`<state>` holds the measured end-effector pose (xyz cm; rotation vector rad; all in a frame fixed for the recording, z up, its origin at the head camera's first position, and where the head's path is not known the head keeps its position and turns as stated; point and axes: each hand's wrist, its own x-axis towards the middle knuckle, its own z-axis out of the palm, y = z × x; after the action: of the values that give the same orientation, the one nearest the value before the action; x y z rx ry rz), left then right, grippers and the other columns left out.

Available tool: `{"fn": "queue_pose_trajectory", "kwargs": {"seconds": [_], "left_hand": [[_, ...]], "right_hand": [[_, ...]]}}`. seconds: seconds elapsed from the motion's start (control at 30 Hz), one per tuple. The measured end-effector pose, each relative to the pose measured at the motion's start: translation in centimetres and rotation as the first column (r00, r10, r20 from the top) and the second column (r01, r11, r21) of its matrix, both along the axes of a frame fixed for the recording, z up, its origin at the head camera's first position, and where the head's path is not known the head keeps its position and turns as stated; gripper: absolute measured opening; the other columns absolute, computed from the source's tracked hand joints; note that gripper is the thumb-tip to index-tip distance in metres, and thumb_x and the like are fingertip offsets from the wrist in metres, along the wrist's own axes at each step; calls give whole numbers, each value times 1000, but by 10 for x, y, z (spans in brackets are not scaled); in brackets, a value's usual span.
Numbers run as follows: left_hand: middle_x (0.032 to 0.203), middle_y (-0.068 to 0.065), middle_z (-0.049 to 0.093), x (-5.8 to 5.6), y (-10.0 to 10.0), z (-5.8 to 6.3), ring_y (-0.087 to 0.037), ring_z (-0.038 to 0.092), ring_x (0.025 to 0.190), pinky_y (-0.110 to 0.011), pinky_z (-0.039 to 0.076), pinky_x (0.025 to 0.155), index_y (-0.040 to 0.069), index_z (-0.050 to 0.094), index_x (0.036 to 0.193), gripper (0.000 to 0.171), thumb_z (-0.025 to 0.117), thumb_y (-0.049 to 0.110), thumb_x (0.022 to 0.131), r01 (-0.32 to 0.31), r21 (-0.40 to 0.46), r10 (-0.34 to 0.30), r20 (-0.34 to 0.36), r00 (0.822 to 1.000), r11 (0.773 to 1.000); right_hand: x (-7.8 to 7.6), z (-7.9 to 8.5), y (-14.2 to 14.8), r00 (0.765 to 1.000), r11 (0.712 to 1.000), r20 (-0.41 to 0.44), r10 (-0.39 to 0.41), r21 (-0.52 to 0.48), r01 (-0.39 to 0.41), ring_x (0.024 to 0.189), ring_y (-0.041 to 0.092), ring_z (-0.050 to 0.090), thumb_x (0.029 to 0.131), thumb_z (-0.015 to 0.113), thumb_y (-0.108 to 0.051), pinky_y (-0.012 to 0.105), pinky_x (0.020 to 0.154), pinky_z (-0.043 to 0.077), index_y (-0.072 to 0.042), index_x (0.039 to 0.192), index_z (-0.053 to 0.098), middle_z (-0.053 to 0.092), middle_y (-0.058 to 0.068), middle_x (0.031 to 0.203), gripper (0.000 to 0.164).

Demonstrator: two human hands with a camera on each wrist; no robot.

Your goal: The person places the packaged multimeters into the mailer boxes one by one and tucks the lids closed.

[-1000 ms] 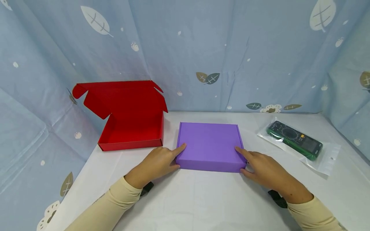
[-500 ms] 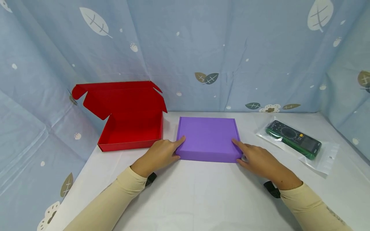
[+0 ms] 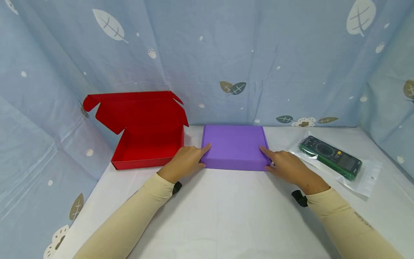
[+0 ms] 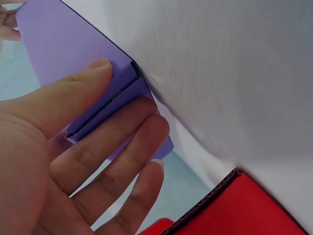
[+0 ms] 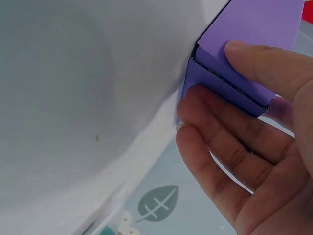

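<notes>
A closed purple cardboard box [image 3: 234, 142] lies flat on the table near the back curtain. My left hand [image 3: 183, 162] grips its left near corner, thumb on the front face and one finger reaching onto the lid. At the right near corner my right hand [image 3: 289, 167] holds it the same way. Both wrist views show the other fingers against the box's side walls. Just left of the left hand stands a red cardboard box [image 3: 147, 162] with its lid raised; nothing shows inside it.
To the right, a multimeter [image 3: 330, 156] in a green case lies in a clear plastic bag [image 3: 368, 176]. A blue patterned curtain [image 3: 181, 46] hangs behind and on both sides of the white table [image 3: 233, 216].
The purple box has slid away from me toward the back curtain, with both hands moving along on its corners. The red box and the bagged multimeter have stayed put.
</notes>
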<state>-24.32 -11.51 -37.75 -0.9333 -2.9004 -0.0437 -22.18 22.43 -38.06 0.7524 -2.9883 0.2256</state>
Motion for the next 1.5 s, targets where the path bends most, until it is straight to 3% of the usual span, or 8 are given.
{"fn": "queue_pose_trajectory", "kwargs": {"seconds": [0.2,0.33,0.57,0.8,1.23,1.37,1.5], "left_hand": [[98,-10,74,-14,4,3,-24,70,89,-37,56,78,13,47,150,73,80,25,86,-39,-9,39,50,998,999],[99,-10,74,-21,6,4,-23,68,88,-34,54,76,13,44,152,75,79,24,87,-58,-9,59,82,995,998],[102,-10,74,-31,7,5,-23,68,92,-34,53,78,14,43,153,75,78,23,87,-70,18,68,99,993,997],[106,-10,73,-39,10,4,-24,69,98,-36,55,85,14,42,153,75,77,25,88,-81,2,81,94,992,997],[113,-12,73,-42,14,8,-26,69,104,-36,55,91,14,41,153,75,77,25,88,-107,-11,107,101,989,994],[116,-12,72,-43,12,6,-26,69,105,-36,55,91,16,40,154,76,76,25,89,-112,-2,112,107,988,994],[113,-11,73,-42,11,1,-25,70,102,-35,55,86,16,40,154,76,76,26,89,-111,3,111,95,989,994]], "right_hand": [[-12,3,-3,998,1000,52,-25,-7,26,80,23,66,86,77,-12,31,64,50,6,147,43,70,29,112,72],[-19,3,-4,996,999,76,-44,-2,44,83,25,66,87,76,-11,31,66,51,6,148,41,68,30,117,73],[-28,3,-4,996,998,67,-61,18,60,87,28,68,88,75,-12,35,70,54,5,149,39,69,30,115,73],[-34,1,-5,996,997,53,-76,26,74,105,40,69,90,74,-11,47,86,57,4,151,36,67,31,119,74],[-38,-2,-5,998,998,3,-66,23,66,106,42,69,89,74,-10,49,87,57,5,150,38,67,31,118,72],[-37,-3,-4,996,996,15,-85,17,85,103,42,70,91,72,-12,48,82,58,2,152,37,67,31,117,72],[-29,-4,1,990,990,16,-137,-25,137,110,46,65,91,71,-15,53,83,57,-3,154,35,64,31,125,73]]}}
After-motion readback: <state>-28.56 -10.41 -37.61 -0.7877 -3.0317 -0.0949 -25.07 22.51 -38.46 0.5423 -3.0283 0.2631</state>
